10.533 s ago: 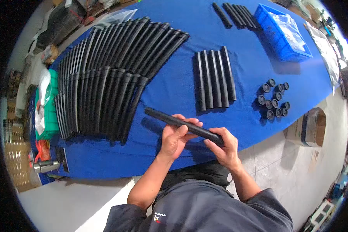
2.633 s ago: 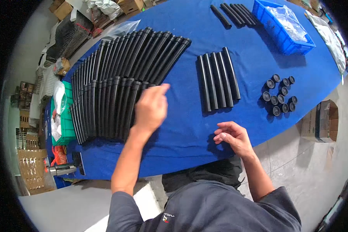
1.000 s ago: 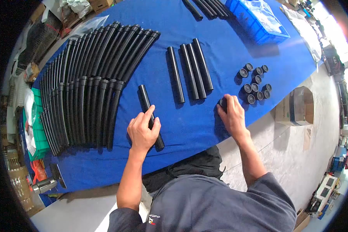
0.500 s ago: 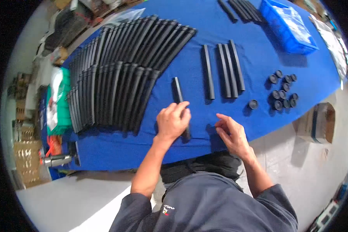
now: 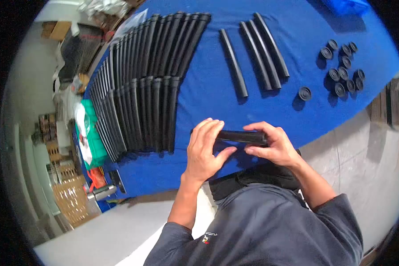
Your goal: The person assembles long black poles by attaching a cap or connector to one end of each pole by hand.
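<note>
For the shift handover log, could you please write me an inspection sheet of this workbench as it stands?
Surface: table under a blue cloth, largely covered with parts.
Job's things: one short black tube, held level above the near edge.
Clutter: two fanned rows of long tubes; four loose tubes; a cap cluster with a lone cap lying apart from it.
Hands: left hand and right hand both grip the black tube, one at each end.
Cables: nothing seen.
Surroundings: green crate at the table's left end; cardboard box on the floor at right.
</note>
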Motion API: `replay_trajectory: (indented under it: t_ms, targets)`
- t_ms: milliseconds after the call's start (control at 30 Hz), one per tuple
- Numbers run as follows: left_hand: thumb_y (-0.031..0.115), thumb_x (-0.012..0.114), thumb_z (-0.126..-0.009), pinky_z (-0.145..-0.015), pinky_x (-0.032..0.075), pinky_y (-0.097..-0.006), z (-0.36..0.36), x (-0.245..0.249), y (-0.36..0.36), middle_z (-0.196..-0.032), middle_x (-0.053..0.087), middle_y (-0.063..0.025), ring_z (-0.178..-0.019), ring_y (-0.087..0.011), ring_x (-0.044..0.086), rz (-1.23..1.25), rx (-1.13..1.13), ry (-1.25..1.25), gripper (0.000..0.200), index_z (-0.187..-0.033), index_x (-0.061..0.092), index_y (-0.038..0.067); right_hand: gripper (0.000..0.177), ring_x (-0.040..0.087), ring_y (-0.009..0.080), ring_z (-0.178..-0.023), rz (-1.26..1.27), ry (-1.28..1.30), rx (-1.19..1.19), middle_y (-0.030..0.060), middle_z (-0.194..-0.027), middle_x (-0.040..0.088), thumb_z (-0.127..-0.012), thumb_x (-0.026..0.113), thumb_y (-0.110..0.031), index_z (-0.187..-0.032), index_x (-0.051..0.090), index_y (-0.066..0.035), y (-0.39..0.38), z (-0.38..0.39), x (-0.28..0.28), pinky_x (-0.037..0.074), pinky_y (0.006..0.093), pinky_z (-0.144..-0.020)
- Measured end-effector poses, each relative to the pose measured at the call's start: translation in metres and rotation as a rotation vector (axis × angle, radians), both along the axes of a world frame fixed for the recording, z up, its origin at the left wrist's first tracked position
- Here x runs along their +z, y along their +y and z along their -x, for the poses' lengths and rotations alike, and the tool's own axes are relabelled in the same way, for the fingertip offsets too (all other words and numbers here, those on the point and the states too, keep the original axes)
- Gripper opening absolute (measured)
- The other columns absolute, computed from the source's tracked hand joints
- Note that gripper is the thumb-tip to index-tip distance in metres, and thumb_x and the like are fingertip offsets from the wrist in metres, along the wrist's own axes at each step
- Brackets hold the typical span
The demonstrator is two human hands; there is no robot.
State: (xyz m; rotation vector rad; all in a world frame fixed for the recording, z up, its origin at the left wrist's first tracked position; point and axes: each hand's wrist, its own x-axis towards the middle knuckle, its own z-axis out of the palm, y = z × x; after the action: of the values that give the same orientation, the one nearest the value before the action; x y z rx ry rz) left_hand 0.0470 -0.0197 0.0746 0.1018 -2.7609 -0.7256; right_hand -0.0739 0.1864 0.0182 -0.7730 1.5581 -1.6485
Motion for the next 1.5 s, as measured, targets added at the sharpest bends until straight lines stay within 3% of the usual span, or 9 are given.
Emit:
replay_trajectory:
  t_ms: [67, 267, 433, 767, 1100, 1200, 1233, 1333, 1500]
  targets:
    - [0.011, 0.087, -0.072, -0.103, 0.049, -0.0465, 0.006, -0.012, 0.000, -0.113, 0.070, -0.0134, -0.109, -0.0366, 0.066, 0.027, -0.004, -0.012, 0.054, -0.120, 0.063, 0.003, 0.046, 0.072, 0.0129, -0.086, 0.062, -0.147, -0.022, 0.0102, -0.097, 0.076, -0.090, 0.076, -0.011, -0.132, 0.059, -0.001, 0.000, -0.003, 0.000, 0.058, 0.0310, -0.079]
    - [-0.001, 0.081, -0.073, -0.093, 0.053, -0.0403, 0.009, -0.020, -0.005, -0.109, 0.069, -0.0147, -0.103, -0.0320, 0.068, -0.051, 0.021, -0.082, 0.044, -0.112, 0.063, 0.002, 0.056, 0.072, 0.0143, -0.084, 0.165, -0.268, -0.025, 0.0108, -0.096, 0.074, -0.097, 0.066, -0.008, -0.150, 0.047, -0.004, 0.000, -0.004, -0.004, 0.059, 0.0322, -0.079]
    - [-0.002, 0.078, -0.076, -0.091, 0.054, -0.0377, 0.009, 0.001, -0.001, -0.109, 0.068, -0.0157, -0.100, -0.0292, 0.068, -0.229, -0.007, -0.193, 0.035, -0.109, 0.066, -0.001, 0.053, 0.069, 0.0115, -0.079, 0.236, -0.185, -0.050, 0.0061, -0.093, 0.072, -0.095, 0.069, -0.008, -0.145, 0.053, -0.006, 0.001, -0.003, -0.007, 0.056, 0.0301, -0.075]
    - [0.003, 0.070, -0.090, -0.090, 0.053, -0.0353, -0.001, 0.013, -0.020, -0.113, 0.070, -0.0149, -0.101, -0.0261, 0.069, -0.458, -0.154, -0.447, 0.038, -0.128, 0.067, 0.003, 0.049, 0.056, 0.0087, -0.070, 0.289, -0.065, -0.103, 0.0026, -0.088, 0.068, -0.084, 0.080, -0.012, -0.131, 0.068, -0.006, 0.005, -0.002, -0.008, 0.043, 0.0260, -0.060]
    - [0.013, 0.086, -0.077, -0.087, 0.053, -0.0357, 0.000, 0.008, -0.013, -0.104, 0.072, -0.0121, -0.096, -0.0245, 0.069, -0.359, -0.125, -0.457, 0.042, -0.114, 0.070, 0.000, 0.050, 0.063, 0.0136, -0.081, 0.190, -0.018, -0.188, 0.0064, -0.094, 0.067, -0.077, 0.089, -0.026, -0.115, 0.068, -0.001, 0.000, -0.006, -0.011, 0.052, 0.0295, -0.071]
    - [0.014, 0.082, -0.084, -0.086, 0.052, -0.0337, 0.000, 0.008, 0.002, -0.104, 0.072, -0.0099, -0.095, -0.0212, 0.068, -0.665, -0.019, -0.252, 0.034, -0.112, 0.068, 0.000, 0.070, 0.068, 0.0241, -0.097, 0.161, 0.068, -0.075, 0.0132, -0.109, 0.067, -0.075, 0.091, -0.034, -0.129, 0.061, -0.001, -0.006, -0.006, -0.007, 0.056, 0.0352, -0.084]
    - [0.015, 0.078, -0.089, -0.092, 0.052, -0.0358, -0.007, -0.001, 0.008, -0.108, 0.072, -0.0119, -0.099, -0.0218, 0.068, -1.041, 0.109, -0.279, 0.033, -0.117, 0.066, 0.001, 0.072, 0.068, 0.0262, -0.099, 0.168, 0.099, -0.043, 0.0145, -0.112, 0.067, -0.075, 0.091, -0.035, -0.130, 0.060, -0.001, -0.008, -0.007, -0.006, 0.056, 0.0367, -0.085]
    - [0.010, 0.067, -0.094, -0.107, 0.049, -0.0467, 0.001, -0.013, 0.014, -0.121, 0.069, -0.0224, -0.117, -0.0314, 0.066, -1.498, 0.103, -0.041, 0.033, -0.126, 0.060, 0.003, 0.079, 0.069, 0.0330, -0.107, 0.111, 0.189, 0.013, 0.0192, -0.120, 0.067, -0.075, 0.090, -0.037, -0.137, 0.057, -0.001, -0.005, -0.006, -0.002, 0.054, 0.0418, -0.092]
    - [0.013, 0.061, -0.101, -0.107, 0.052, -0.0503, -0.008, -0.033, 0.008, -0.134, 0.062, -0.0263, -0.126, -0.0371, 0.061, -2.110, 0.306, 0.014, 0.026, -0.125, 0.060, 0.002, 0.065, 0.073, 0.0241, -0.099, 0.084, 0.028, 0.003, 0.0165, -0.114, 0.072, -0.082, 0.084, -0.020, -0.138, 0.057, -0.001, -0.001, -0.004, -0.003, 0.057, 0.0369, -0.087]
